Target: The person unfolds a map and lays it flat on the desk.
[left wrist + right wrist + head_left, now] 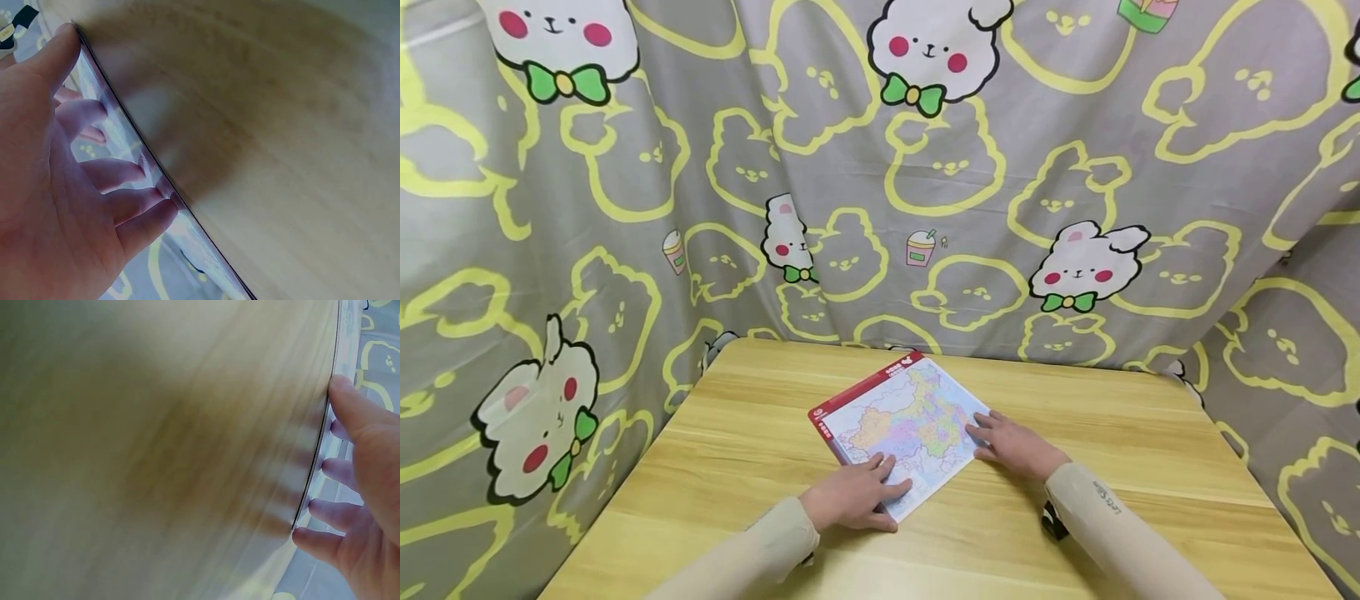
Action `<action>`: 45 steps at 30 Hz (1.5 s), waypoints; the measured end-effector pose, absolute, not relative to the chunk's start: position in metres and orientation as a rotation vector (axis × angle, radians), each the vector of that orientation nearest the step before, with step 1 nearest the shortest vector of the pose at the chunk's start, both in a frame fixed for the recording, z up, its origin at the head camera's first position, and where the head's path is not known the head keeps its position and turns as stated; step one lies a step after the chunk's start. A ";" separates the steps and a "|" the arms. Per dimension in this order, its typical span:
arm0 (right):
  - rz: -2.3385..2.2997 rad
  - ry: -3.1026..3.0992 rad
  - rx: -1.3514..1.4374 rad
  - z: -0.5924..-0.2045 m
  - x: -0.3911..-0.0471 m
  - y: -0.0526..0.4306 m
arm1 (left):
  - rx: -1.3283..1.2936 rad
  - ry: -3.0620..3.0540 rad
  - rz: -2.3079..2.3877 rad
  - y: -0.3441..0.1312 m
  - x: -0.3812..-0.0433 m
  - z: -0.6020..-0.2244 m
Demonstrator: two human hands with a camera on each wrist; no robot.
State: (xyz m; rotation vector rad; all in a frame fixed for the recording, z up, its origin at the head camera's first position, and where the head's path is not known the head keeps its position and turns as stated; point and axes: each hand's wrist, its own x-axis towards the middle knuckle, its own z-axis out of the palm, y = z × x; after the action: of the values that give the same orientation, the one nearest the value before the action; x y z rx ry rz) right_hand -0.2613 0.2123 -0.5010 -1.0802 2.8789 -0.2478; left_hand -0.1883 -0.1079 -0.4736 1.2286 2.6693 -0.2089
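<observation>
A flat, thin board printed with a colourful map (917, 425) lies at an angle on the wooden table, a red strip along its far-left edges. My left hand (853, 493) rests on its near-left corner, fingers spread over the printed face. In the left wrist view the thumb of this hand (56, 181) lies along the board's dark edge. At the right side, my right hand (1017, 446) touches the border with its fingertips. The right wrist view shows the thumb and fingertips of that hand (375, 481) along the thin edge.
The light wood table (1112, 417) spreads out around the board. Behind it and on both sides hangs a grey curtain (850, 175) with yellow outlines and white cartoon rabbits. Each wrist has a dark band, the right one (1054, 521) showing below the sleeve.
</observation>
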 end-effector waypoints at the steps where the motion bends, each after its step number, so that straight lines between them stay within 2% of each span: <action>1: -0.241 2.882 -1.079 -0.501 -0.261 0.213 | 1.231 2.669 -0.209 -0.107 -0.188 -0.474; 9: -0.216 2.905 -1.084 -0.498 -0.252 0.206 | 1.167 2.631 -0.004 -0.114 -0.197 -0.473; 16: -0.194 2.904 -1.163 -0.495 -0.232 0.192 | 1.037 2.720 0.058 -0.137 -0.221 -0.471; 21: -0.132 2.908 -1.291 -0.492 -0.216 0.172 | 0.958 2.773 0.048 -0.153 -0.244 -0.472; 31: -0.039 2.901 -1.362 -0.484 -0.190 0.129 | 0.842 2.790 0.142 -0.173 -0.271 -0.476; 45: -0.010 2.794 -1.305 -0.479 -0.172 0.079 | 0.721 2.793 0.179 -0.183 -0.291 -0.482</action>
State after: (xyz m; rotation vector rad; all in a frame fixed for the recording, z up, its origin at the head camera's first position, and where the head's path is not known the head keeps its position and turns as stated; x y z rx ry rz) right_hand -0.1715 0.0785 -0.4785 -1.3051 2.7941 -0.0095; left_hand -0.2906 -0.1826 -0.4817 0.7213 2.7929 0.1785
